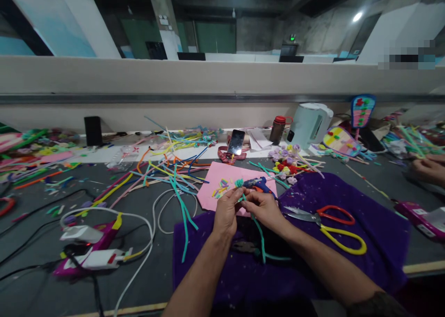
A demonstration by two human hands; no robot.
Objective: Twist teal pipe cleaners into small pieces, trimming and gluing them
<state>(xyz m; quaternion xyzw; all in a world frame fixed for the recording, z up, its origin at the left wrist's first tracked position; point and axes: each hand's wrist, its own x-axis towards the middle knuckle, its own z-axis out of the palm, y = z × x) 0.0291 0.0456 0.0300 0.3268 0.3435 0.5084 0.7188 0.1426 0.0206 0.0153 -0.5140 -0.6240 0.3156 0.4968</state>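
Note:
My left hand (226, 209) and my right hand (264, 209) meet over the near edge of a pink sheet (207, 185), fingers pinched together. Between them they grip a teal pipe cleaner (259, 229); a curled teal bunch (239, 182) shows above the fingertips, and its long stem hangs down below and bends to the right. My fingers hide the part where they grip it. Just behind my right hand lies a blue glue gun (259, 184) on the sheet, with small coloured pieces (220, 187) to its left. Pliers (245, 246) rest on the purple cloth below my hands.
Scissors (320, 216) with red and yellow handles lie on the purple cloth (375, 233). Left are a power strip (104, 240), cables and loose pipe cleaners (181, 206). Behind stand a phone (236, 142), a bottle (278, 130) and a kettle (309, 124). Another person's hand (429, 168) is at right.

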